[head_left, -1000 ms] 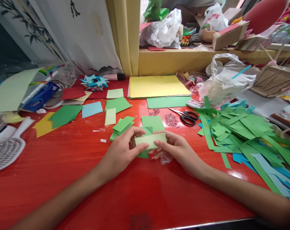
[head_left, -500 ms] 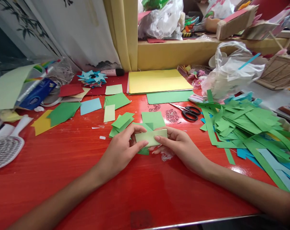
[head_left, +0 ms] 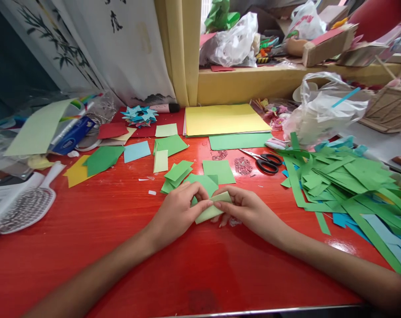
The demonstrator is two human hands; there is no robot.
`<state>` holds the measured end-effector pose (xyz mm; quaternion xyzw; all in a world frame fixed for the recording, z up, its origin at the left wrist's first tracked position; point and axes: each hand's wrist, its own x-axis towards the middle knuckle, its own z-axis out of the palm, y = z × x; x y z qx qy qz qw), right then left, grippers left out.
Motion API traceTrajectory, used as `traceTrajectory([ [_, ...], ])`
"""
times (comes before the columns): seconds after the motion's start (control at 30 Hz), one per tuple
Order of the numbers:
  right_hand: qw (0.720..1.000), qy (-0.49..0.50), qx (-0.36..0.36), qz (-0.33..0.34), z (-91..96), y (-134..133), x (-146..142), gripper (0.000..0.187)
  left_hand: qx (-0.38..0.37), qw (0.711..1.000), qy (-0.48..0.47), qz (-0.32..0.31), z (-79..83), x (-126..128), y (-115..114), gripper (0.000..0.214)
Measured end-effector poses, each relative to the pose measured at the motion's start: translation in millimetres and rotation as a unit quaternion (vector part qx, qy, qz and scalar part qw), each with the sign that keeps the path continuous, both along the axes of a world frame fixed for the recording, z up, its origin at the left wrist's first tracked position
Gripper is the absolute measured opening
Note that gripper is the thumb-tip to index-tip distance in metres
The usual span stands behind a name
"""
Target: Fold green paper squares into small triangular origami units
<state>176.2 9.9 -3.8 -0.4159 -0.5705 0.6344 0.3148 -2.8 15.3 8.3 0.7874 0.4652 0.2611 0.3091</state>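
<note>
Both my hands grip one piece of pale green folded paper above the red table. My left hand pinches its upper left edge between thumb and fingers. On the other side, my right hand has its thumb on top and fingers beneath. The paper is tilted, with its left end lower. Just beyond my hands lie green paper squares and a small stack of folded green papers. A pale folded piece lies farther left.
Black-handled scissors lie right of centre. Green paper strips heap at the right. Yellow sheets are stacked at the back, beside a blue folded paper ring. A hairbrush rests at the left.
The pale green paper has turned from nearly level to tilted, left end down. My left hand has shifted its grip toward the paper's upper edge. The whole view has shifted slightly.
</note>
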Motion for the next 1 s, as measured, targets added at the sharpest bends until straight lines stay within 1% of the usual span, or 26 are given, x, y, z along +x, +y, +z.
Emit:
traceTrajectory([
  [0.07,0.999,0.018,-0.01,-0.028,0.8,0,0,0.016,-0.027,1.0,-0.008,0.004,1.2,-1,0,0.015],
  [0.13,0.999,0.035,-0.01,-0.027,1.8,1,1,0.021,-0.071,0.997,-0.005,-0.005,2.7,-1,1,0.016],
  [0.2,0.999,0.04,-0.003,0.022,2.5,0,4,0.027,-0.103,0.994,0.004,-0.026,3.9,-1,1,0.016],
  [0.3,0.993,0.031,-0.009,0.112,2.7,-2,6,0.038,-0.108,0.991,0.004,-0.078,5.1,0,0,0.013],
  [0.37,0.991,0.036,-0.016,0.128,2.4,-3,6,0.042,-0.096,0.991,-0.012,-0.094,5.6,0,0,0.012],
  [0.43,0.993,0.049,-0.017,0.104,2.3,-3,5,0.042,-0.09,0.993,-0.034,-0.068,6.1,0,-1,0.014],
  [0.53,0.997,0.07,-0.029,0.026,3.5,0,4,0.037,-0.118,0.99,-0.078,-0.012,7.1,-2,0,0.017],
  [0.6,0.996,0.08,-0.047,-0.005,4.6,2,3,0.033,-0.144,0.985,-0.095,-0.004,8.1,-3,0,0.017],
  [0.63,0.995,0.083,-0.05,-0.009,4.8,2,3,0.033,-0.151,0.984,-0.094,-0.009,8.6,-3,0,0.017],
  [0.7,0.996,0.081,-0.04,0.007,4.8,1,3,0.035,-0.148,0.986,-0.074,-0.028,9.3,-2,0,0.017],
  [0.83,0.995,0.063,-0.003,0.077,4.1,-6,3,0.042,-0.128,0.99,-0.03,-0.058,9.3,1,-3,0.02],
  [0.9,0.993,0.042,0.008,0.107,4.1,-9,2,0.045,-0.124,0.99,-0.026,-0.066,9.3,2,-6,0.017],
  [1.0,0.992,0.019,0.014,0.124,3.8,-11,0,0.049,-0.1,0.992,-0.036,-0.074,11.2,3,-9,0.015],
])
